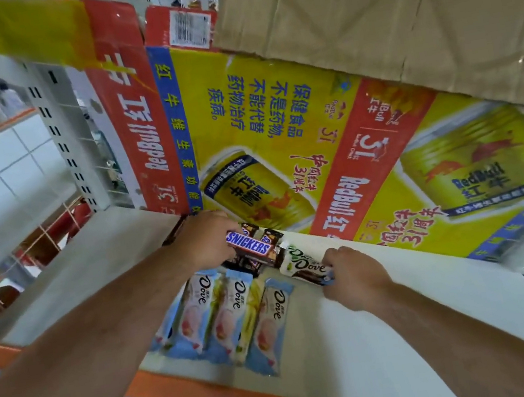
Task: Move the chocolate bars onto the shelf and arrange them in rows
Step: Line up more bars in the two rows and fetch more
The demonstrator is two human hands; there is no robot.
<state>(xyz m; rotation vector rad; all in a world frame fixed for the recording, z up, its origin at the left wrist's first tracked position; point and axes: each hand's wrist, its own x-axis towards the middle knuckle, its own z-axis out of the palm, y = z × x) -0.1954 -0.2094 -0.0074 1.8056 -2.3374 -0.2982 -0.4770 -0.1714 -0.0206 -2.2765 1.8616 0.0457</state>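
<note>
Gripping Snickers (248, 247), left hand (206, 238) (Dove (303, 266), right hand (353, 275))

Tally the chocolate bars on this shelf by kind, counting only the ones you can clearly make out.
Snickers bar: 1 clear, gripped by the left hand; more brown wrappers lie beneath, too hidden to count
Pale-blue Dove bars: 3
White-and-brown Dove bar, pinched by the right hand: 1
Total: 5 clear
</note>
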